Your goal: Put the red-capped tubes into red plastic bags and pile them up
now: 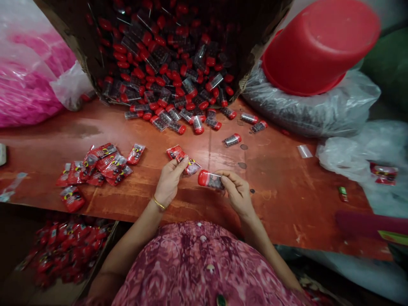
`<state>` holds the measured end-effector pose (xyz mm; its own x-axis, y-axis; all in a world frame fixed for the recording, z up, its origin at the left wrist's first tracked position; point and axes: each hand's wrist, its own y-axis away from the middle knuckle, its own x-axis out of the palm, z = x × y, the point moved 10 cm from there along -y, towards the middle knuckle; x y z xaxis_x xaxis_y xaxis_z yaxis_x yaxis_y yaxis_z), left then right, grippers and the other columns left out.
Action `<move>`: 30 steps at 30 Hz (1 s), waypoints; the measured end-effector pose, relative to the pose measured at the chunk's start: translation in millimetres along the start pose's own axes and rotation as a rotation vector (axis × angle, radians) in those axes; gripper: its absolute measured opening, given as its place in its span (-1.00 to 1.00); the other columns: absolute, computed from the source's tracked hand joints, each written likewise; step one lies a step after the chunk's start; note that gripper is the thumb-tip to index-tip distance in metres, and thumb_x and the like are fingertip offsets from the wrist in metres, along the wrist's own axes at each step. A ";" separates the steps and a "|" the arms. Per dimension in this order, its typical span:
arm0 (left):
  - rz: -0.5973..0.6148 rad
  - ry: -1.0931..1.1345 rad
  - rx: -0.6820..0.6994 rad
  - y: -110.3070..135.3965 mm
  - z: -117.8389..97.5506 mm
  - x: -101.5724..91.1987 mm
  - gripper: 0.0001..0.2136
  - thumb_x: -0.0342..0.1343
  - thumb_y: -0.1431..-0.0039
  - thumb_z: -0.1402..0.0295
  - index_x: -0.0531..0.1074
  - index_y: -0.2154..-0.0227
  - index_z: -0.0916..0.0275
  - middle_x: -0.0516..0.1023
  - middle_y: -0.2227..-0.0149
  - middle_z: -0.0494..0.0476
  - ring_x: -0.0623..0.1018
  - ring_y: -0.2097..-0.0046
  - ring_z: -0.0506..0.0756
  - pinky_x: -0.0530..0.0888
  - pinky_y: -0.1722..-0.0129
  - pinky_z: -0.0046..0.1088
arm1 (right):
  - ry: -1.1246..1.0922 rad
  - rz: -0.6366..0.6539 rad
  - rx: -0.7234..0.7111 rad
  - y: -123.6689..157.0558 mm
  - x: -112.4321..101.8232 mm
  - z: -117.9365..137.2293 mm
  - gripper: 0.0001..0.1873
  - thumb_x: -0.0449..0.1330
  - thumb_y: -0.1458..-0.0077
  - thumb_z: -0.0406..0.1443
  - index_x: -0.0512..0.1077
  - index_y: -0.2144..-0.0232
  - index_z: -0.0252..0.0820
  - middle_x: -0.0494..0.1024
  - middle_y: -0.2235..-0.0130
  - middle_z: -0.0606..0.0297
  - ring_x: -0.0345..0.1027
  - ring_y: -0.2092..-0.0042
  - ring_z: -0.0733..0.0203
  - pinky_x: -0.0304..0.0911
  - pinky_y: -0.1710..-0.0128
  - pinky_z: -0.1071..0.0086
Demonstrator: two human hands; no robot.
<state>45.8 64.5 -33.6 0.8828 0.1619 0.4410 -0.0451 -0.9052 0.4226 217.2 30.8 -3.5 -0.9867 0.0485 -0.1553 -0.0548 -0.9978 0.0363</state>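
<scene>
My right hand [237,193] pinches a small clear tube with a red cap [210,179], lying sideways with the cap to the left. My left hand [168,180] grips a small red printed sachet [191,166] right beside the tube's cap. A second red sachet [174,151] lies on the wooden table [287,187] just beyond my left fingers. Both hands hover over the table's near-middle, close together.
A tipped cardboard box [165,55] spills many red-capped tubes onto the table. A pile of filled red sachets [102,165] lies at left, more in a box [63,250] below. An upturned red bucket [318,46] rests on a plastic bag [318,110]. Pink bag [28,80] far left.
</scene>
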 end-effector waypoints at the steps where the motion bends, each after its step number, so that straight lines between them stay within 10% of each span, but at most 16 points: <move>1: 0.000 -0.003 -0.002 0.0 0.1 -0.2 -0.69 0.29 0.20 0.15 0.43 0.49 0.30 0.52 0.51 0.01 0.49 0.45 -0.03 0.42 0.39 -0.52 | 0.006 0.003 0.003 0.3 0.6 0.6 -0.72 0.08 -0.04 -0.13 0.48 0.38 -0.19 0.38 0.58 0.38 0.11 0.62 0.38 0.10 0.64 0.48; 30: -0.056 -0.075 -0.081 1.6 8.9 -8.6 -0.62 0.35 0.36 0.10 0.47 0.57 0.34 0.54 0.56 0.04 0.47 0.50 -0.06 0.39 0.48 -0.59 | 0.026 0.006 -0.024 3.1 6.0 -0.3 -0.78 0.07 -0.05 -0.20 0.47 0.38 -0.17 0.48 0.48 0.33 0.26 0.50 0.31 0.17 0.52 0.47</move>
<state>42.3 58.2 -43.8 0.9173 0.1791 0.3557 -0.0294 -0.8604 0.5088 211.2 27.9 -4.6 -0.9826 0.0420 -0.1812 -0.0452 -0.9989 0.0136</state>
